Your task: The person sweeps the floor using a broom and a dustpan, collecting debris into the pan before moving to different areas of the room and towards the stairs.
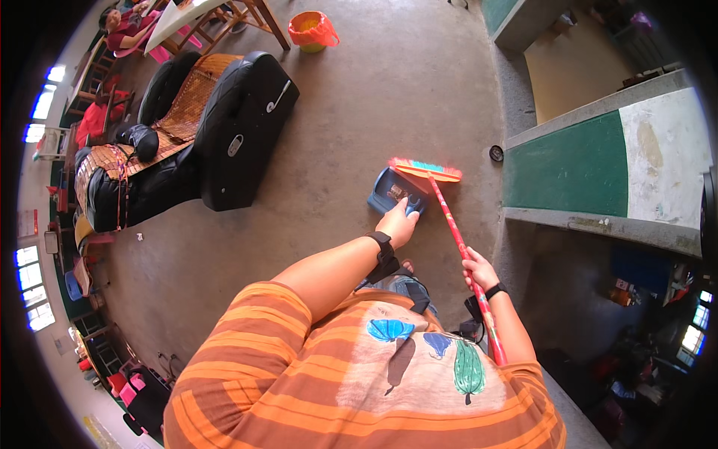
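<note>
My left hand (398,224) is closed around the near end of a blue dustpan (380,199), whose handle is mostly hidden by my fingers. A little brownish-grey debris (397,194) lies in the pan. My right hand (479,271) grips the red patterned stick of a broom (449,215), which slants back under my right forearm. The orange broom head (443,175), with red and turquoise bristles, is at the far right edge of the dustpan and partly overlaps it in this view.
A black massage chair (250,135) with a woven cover stands at left. Beyond it are a table (191,13) and a seated person (123,30). A bin with an orange-red liner (313,31) sits far ahead. A green-and-white low wall (572,163) borders the right side; a small dark round object (496,153) lies beside it.
</note>
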`<state>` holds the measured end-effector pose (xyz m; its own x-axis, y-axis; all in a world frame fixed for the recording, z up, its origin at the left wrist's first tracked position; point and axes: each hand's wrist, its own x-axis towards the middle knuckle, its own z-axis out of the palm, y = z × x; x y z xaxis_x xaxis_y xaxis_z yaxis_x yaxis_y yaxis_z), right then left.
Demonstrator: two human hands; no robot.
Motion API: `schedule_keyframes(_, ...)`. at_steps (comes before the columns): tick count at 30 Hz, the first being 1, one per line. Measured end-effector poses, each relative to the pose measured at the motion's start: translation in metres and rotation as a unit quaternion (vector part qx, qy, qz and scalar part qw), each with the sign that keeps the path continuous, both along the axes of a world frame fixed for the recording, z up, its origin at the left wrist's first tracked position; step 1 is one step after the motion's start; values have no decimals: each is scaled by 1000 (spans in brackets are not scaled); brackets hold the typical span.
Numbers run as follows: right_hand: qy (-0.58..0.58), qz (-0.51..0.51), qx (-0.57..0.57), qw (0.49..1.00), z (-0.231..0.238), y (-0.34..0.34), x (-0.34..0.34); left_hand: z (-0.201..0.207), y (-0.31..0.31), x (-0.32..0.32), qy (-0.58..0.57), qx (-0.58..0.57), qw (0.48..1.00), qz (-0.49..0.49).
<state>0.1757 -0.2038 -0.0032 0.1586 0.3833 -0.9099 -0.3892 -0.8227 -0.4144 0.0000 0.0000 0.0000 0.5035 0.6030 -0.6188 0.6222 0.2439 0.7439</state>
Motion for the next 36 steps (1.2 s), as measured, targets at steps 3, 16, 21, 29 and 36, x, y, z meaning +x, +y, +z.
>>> schedule_keyframes(3, -5, -7, -14, 1000, 10, -3, 5, 5, -8, 2, 17, 21, 1000, 1)
schedule_keyframes(16, -58, 102, -2, 993, -31, -15, 19, 10, -4, 7, 42, 52, 998, -10)
schedule_keyframes(21, 11, 110, -8, 994, 13, -61, 30, 11, -18, 9, 36, 66, 997, -7)
schedule_keyframes(29, -24, 134, 66, 989, -13, -35, 46, -11, -47, -5, 24, 37, 997, 64)
schedule_keyframes(36, 25, 151, 28, 988, -32, -38, 27, -10, -63, 1, 24, 25, 994, 106)
